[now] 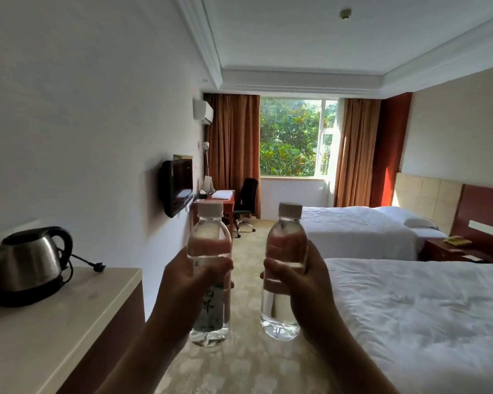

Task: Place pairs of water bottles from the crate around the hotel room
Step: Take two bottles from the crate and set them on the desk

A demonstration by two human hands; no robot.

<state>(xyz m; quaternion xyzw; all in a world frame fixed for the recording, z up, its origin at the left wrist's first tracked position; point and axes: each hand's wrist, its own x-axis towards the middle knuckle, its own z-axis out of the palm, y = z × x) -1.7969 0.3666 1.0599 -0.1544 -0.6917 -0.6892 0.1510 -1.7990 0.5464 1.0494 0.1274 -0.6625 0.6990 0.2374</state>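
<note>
Both hands are busy here: the left hand (194, 275) is wrapped around one water bottle (209, 268) and the right hand (293, 275) grips the other bottle (285, 268), both upright and capped, held apart mid-frame over the carpet. So a pair is picked up but not set down yet. No crate in view. Likely drop spots look like the counter (69, 314) with the kettle (30, 263) at lower left, the desk (215, 199) by the window, or the nightstand (450, 250) at right. None of them shows bottles as far as I can tell.

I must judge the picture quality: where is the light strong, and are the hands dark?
Head view: the window is the bright source; the left hand and right hand are backlit and dark; wide-angle distortion bends the ceiling lines; the bottles look slightly blurred.
</note>
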